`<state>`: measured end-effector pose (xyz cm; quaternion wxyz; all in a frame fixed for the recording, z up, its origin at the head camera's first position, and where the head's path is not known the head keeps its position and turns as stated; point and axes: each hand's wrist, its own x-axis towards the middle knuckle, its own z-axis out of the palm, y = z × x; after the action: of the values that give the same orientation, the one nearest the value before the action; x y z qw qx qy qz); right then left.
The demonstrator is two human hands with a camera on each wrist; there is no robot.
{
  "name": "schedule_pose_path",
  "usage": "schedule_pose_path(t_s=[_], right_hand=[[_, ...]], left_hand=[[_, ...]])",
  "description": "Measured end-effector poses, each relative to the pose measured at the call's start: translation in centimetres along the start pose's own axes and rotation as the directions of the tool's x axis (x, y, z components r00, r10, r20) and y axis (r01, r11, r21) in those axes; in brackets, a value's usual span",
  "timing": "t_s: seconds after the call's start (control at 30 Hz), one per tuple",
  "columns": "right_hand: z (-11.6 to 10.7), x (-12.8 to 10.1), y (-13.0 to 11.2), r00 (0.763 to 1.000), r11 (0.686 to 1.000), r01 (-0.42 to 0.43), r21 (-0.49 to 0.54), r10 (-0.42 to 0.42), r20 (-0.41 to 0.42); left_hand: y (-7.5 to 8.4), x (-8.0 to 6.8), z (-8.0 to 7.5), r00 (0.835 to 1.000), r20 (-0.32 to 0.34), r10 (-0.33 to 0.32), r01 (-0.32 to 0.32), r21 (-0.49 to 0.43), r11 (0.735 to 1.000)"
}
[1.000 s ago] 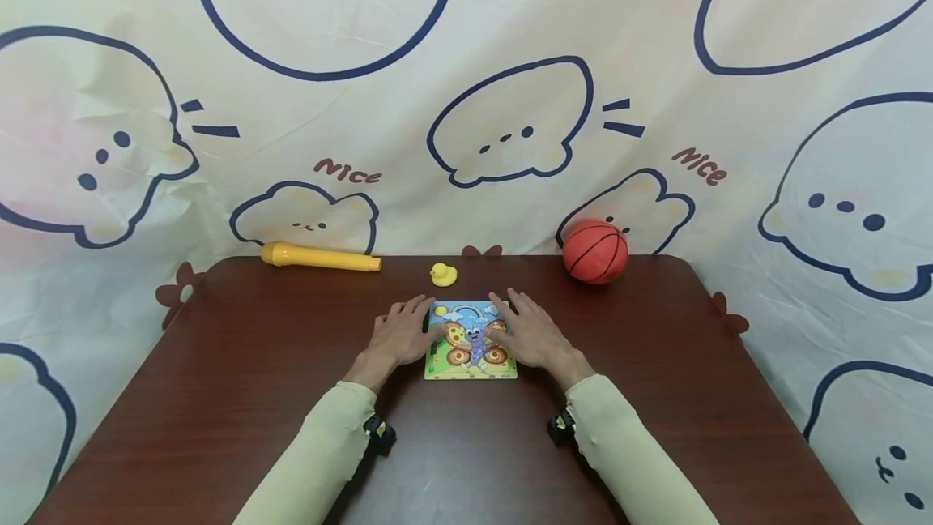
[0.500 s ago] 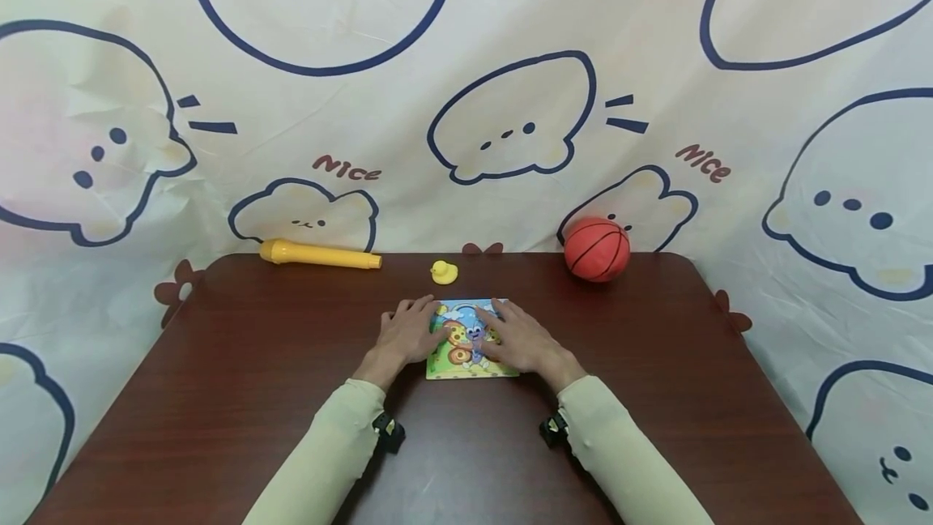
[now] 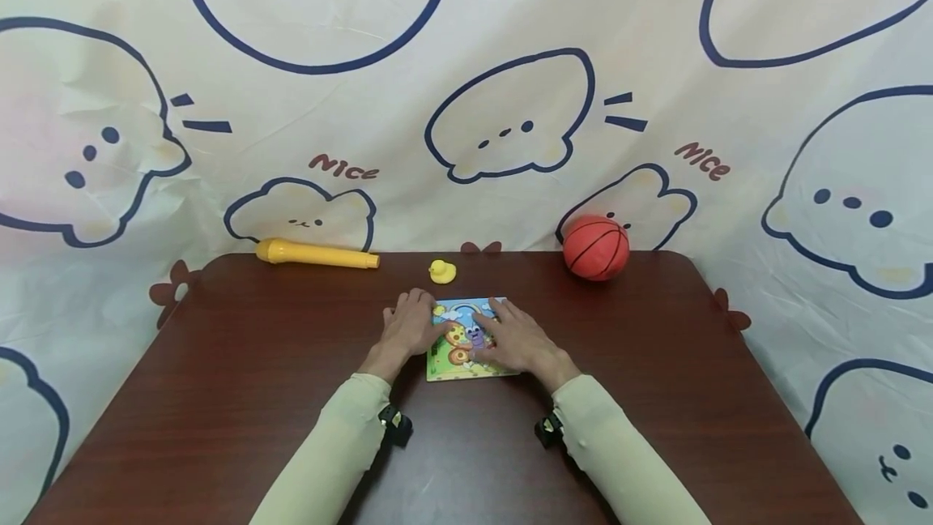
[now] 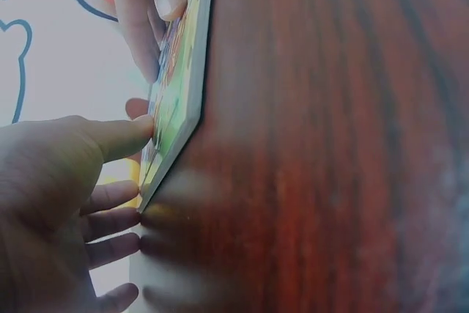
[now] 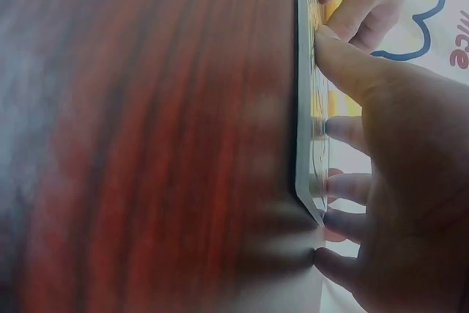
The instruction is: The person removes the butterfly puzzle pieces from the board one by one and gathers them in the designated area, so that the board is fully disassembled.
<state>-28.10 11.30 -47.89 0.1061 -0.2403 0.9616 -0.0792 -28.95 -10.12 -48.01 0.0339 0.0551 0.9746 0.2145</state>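
Note:
A flat puzzle board [image 3: 453, 367] with a butterfly picture under a rainbow lies on the table. My left hand [image 3: 410, 329] is at its left edge. In the left wrist view the thumb [image 4: 132, 137] touches the picture side, while the spread fingertips reach down around the board's corner and the tabletop. My right hand [image 3: 519, 340] lies over the board's right half with fingers spread, hiding much of the butterfly. In the right wrist view its thumb [image 5: 348, 64] and some fingertips rest on the board's face, and the little finger reaches past the corner.
A yellow toy microphone [image 3: 321, 254] lies along the back left edge of the brown table [image 3: 219, 395]. Behind the board sits a small yellow rubber duck [image 3: 442, 271]. A red toy basketball [image 3: 596, 249] stands at the back right. A cartoon-printed cloth [image 3: 408, 120] hangs behind.
Both hands have drawn inward over the board. My right hand has slid left, covering more of the picture. The board, duck, microphone and ball stay in place.

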Motion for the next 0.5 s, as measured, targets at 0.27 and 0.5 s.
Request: schedule_pose_path(t_s=[0.27,0.5], right_hand=[[0.12,0.09,0.03,1.0,1.0,-0.009,-0.003,0.009,0.004],[0.17,0.06,-0.1,1.0,1.0,-0.017,-0.023,0.017,0.002]], left_hand=[[0.27,0.2,0.03,0.999,-0.004,-0.041,0.041,-0.028,0.999],[0.34,0.57,0.12,0.997,0.015,-0.073,0.074,-0.072,0.995]])
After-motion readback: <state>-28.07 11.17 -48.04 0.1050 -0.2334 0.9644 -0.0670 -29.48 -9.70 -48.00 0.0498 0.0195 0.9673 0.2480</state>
